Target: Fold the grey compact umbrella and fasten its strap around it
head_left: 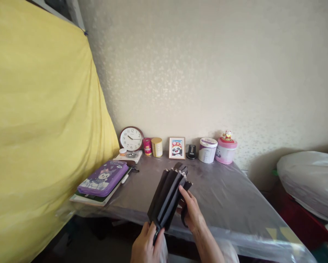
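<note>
Black pleated-fabric umbrella (165, 197), folded, is held over the near edge (6 o'clock) of a grey plastic-covered table (218, 197). From it: round brown-rimmed clock (131, 138) propped at 11, wood-framed panda picture (177, 148) stood at 12, yellow cloth curtain (43, 120) hung at 10. Lower end gripped by left hand (147, 244), fingers closed; right side held by right hand (192, 213), fingers part-curled.

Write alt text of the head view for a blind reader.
A person's left hand grips the lower end of a black folded umbrella while the right hand touches its side, at the near edge of a plastic-covered table. By the wall stand a clock, a framed panda picture and several containers; a purple case lies at left, near a yellow cloth.
</note>
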